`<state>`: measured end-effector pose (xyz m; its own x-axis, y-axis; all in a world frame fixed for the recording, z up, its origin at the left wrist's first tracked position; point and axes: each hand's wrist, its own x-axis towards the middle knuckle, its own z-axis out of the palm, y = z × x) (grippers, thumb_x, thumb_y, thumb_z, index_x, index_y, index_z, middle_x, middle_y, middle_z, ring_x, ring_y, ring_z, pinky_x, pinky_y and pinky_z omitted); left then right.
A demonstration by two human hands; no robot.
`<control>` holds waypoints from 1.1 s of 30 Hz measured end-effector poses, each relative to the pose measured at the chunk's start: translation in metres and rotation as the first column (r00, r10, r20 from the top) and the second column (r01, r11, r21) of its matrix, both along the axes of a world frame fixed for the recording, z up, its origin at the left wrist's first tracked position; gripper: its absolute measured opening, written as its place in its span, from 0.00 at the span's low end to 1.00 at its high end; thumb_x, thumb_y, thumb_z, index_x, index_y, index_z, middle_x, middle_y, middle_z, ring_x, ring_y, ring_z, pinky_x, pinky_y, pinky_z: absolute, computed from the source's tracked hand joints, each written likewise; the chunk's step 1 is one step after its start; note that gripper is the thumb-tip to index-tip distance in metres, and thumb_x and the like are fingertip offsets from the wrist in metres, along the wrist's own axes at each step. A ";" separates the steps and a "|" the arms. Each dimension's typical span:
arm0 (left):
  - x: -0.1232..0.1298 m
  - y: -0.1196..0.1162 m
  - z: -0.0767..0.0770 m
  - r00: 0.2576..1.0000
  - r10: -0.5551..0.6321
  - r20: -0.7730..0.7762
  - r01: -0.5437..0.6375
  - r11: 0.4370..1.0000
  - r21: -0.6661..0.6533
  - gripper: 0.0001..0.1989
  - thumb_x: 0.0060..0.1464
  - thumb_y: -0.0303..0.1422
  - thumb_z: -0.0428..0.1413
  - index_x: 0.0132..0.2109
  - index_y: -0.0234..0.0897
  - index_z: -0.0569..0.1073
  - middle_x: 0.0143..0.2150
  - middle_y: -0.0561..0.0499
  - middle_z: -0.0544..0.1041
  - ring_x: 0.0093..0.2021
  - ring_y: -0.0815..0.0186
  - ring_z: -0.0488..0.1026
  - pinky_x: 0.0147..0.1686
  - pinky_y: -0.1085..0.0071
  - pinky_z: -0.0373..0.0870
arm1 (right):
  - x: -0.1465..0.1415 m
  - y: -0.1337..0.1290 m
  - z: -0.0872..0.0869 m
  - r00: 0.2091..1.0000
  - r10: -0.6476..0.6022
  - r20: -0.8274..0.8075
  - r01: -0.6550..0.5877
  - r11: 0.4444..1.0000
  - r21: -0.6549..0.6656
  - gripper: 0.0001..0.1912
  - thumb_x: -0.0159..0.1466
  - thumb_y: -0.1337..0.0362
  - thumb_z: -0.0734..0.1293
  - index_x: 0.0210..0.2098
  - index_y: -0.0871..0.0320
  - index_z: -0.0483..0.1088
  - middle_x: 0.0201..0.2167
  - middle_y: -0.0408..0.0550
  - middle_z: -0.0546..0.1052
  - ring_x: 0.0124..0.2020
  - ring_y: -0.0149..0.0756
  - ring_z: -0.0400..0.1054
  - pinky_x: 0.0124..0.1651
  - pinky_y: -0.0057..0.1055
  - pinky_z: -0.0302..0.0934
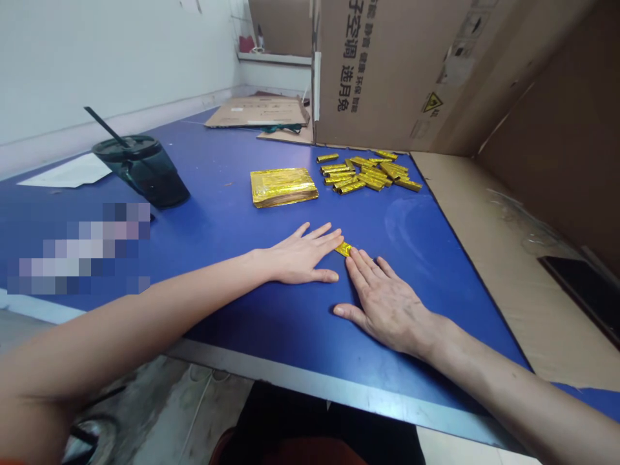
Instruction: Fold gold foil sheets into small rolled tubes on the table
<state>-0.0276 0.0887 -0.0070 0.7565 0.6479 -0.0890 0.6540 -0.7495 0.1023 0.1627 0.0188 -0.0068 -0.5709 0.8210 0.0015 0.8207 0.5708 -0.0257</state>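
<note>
Between my two hands a small gold foil piece point(343, 248) lies on the blue table point(232, 303). My left hand point(305, 255) rests flat with its fingers spread, the fingertips on the left end of the foil. On the other end lie the fingertips of my right hand point(382, 294), palm down, thumb held apart. Most of the foil is covered by the fingers. Beyond my left hand sits a flat stack of gold foil sheets point(284, 187). Farther right is a loose pile of narrow folded gold foil strips point(371, 173).
A dark tumbler with a straw point(145, 171) stands at the left, beside a white paper point(68, 171). Flat cardboard point(259, 111) lies at the back. A large cardboard box point(382, 71) rises behind the strips, and more cardboard point(479, 252) runs along the right edge.
</note>
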 end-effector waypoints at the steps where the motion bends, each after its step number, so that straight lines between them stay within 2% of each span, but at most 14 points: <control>1: 0.004 0.000 0.002 1.000 0.028 -0.004 -0.028 1.000 0.001 0.40 0.50 0.56 0.34 0.62 0.32 0.41 0.64 0.43 0.40 0.63 0.57 0.31 0.56 0.51 0.32 | 0.000 0.000 -0.001 1.000 0.000 -0.007 0.000 1.000 0.003 0.43 0.58 0.42 0.48 0.59 0.73 0.48 0.60 0.65 0.48 0.61 0.48 0.37 0.59 0.47 0.37; 4: 0.021 -0.008 0.008 0.997 0.080 0.024 -0.080 0.997 0.013 0.43 0.49 0.57 0.32 0.62 0.26 0.41 0.64 0.38 0.38 0.63 0.56 0.29 0.56 0.51 0.31 | 0.004 0.002 -0.001 1.000 0.022 -0.021 -0.022 1.000 -0.001 0.43 0.58 0.42 0.48 0.59 0.71 0.47 0.60 0.64 0.48 0.61 0.49 0.37 0.59 0.48 0.37; 8: 0.042 -0.022 0.010 0.994 -0.060 0.092 0.066 0.996 -0.059 0.43 0.49 0.57 0.32 0.62 0.28 0.35 0.64 0.40 0.35 0.63 0.59 0.29 0.58 0.56 0.33 | 0.011 0.008 0.003 0.996 0.081 -0.027 -0.082 0.997 -0.016 0.40 0.58 0.42 0.50 0.60 0.66 0.47 0.61 0.59 0.49 0.61 0.48 0.38 0.58 0.51 0.37; 13: 0.036 -0.025 0.000 0.993 -0.046 0.106 0.055 0.995 -0.086 0.46 0.49 0.58 0.32 0.61 0.22 0.34 0.63 0.36 0.34 0.63 0.60 0.30 0.58 0.61 0.31 | 0.026 0.022 0.012 0.987 0.152 -0.048 -0.155 0.987 -0.048 0.32 0.62 0.49 0.49 0.61 0.59 0.44 0.61 0.52 0.50 0.60 0.41 0.43 0.58 0.51 0.38; 17: 0.026 -0.029 -0.002 0.997 -0.023 0.068 0.027 0.998 -0.061 0.48 0.47 0.60 0.33 0.62 0.23 0.37 0.63 0.35 0.36 0.63 0.57 0.31 0.58 0.60 0.31 | 0.037 0.032 0.016 0.998 0.045 0.048 -0.042 0.998 -0.056 0.32 0.62 0.48 0.48 0.59 0.61 0.48 0.60 0.54 0.53 0.59 0.42 0.46 0.58 0.51 0.38; 23: 0.026 -0.043 0.005 0.998 0.043 0.054 -0.038 0.995 -0.090 0.51 0.44 0.62 0.34 0.61 0.22 0.41 0.63 0.34 0.38 0.62 0.54 0.33 0.58 0.61 0.37 | 0.042 0.034 0.008 0.981 -0.055 0.188 0.046 0.998 0.048 0.37 0.59 0.42 0.46 0.59 0.59 0.48 0.60 0.52 0.51 0.61 0.49 0.40 0.55 0.60 0.34; 26: 0.028 -0.046 0.006 0.996 0.063 0.067 -0.056 0.994 -0.095 0.49 0.45 0.61 0.36 0.61 0.22 0.43 0.63 0.35 0.40 0.62 0.54 0.35 0.58 0.62 0.38 | 0.039 0.036 0.009 0.970 -0.092 0.224 0.080 0.995 0.059 0.38 0.58 0.41 0.45 0.60 0.60 0.48 0.60 0.56 0.50 0.61 0.51 0.40 0.54 0.61 0.33; 29: 0.032 -0.047 0.004 0.993 0.087 0.085 -0.079 0.992 -0.098 0.48 0.45 0.59 0.38 0.61 0.22 0.44 0.63 0.35 0.40 0.62 0.52 0.35 0.58 0.61 0.38 | 0.027 0.040 0.020 0.968 -0.115 0.225 0.112 0.993 0.026 0.39 0.58 0.41 0.45 0.58 0.62 0.51 0.60 0.58 0.49 0.60 0.52 0.40 0.54 0.61 0.31; 31: 0.034 -0.046 0.003 0.989 0.099 0.107 -0.089 0.991 -0.097 0.49 0.45 0.59 0.40 0.61 0.22 0.42 0.63 0.35 0.39 0.62 0.52 0.35 0.58 0.60 0.39 | 0.011 0.039 0.029 0.980 -0.108 0.167 0.115 0.993 -0.032 0.40 0.58 0.41 0.45 0.58 0.63 0.51 0.61 0.58 0.48 0.61 0.51 0.39 0.56 0.59 0.33; 33: 0.035 -0.046 0.002 0.986 0.091 0.138 -0.080 0.993 -0.087 0.48 0.45 0.57 0.42 0.62 0.25 0.38 0.64 0.38 0.36 0.62 0.51 0.33 0.58 0.59 0.38 | -0.007 0.036 0.032 0.997 -0.047 0.054 0.054 0.989 -0.135 0.39 0.59 0.42 0.43 0.60 0.63 0.45 0.61 0.56 0.48 0.61 0.46 0.38 0.57 0.54 0.36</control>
